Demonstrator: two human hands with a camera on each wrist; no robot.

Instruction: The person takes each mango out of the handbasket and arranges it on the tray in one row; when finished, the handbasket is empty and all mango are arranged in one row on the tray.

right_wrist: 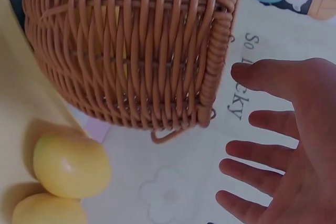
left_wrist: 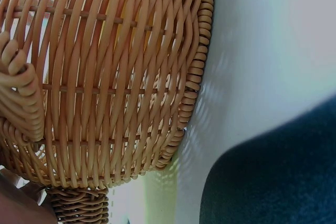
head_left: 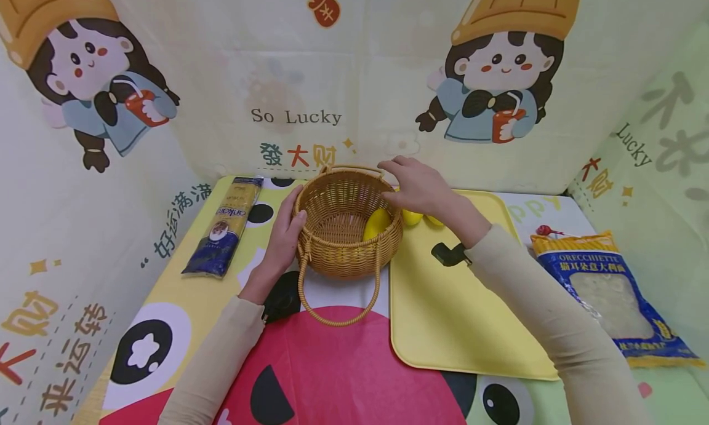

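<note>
Five digits of the right hand (head_left: 423, 188) spread apart, holding nothing, near the far right rim of the wicker basket (head_left: 343, 259). The left hand (head_left: 284, 234) grips its left rim, thumb in sight and the other fingers partly hidden. The basket sits near the table's (head_left: 343, 376) far edge, one handle (head_left: 340, 322) drooping towards the near edge, a yellow fruit (head_left: 376, 224) inside. Two more yellow fruits (head_left: 412, 218) lie at the far left corner of the yellow tray (head_left: 454, 326). Farther out, a blue-and-gold packet (head_left: 224, 228) lies by the table's far left corner, an orecchiette bag (head_left: 609, 302) along the right edge.
</note>
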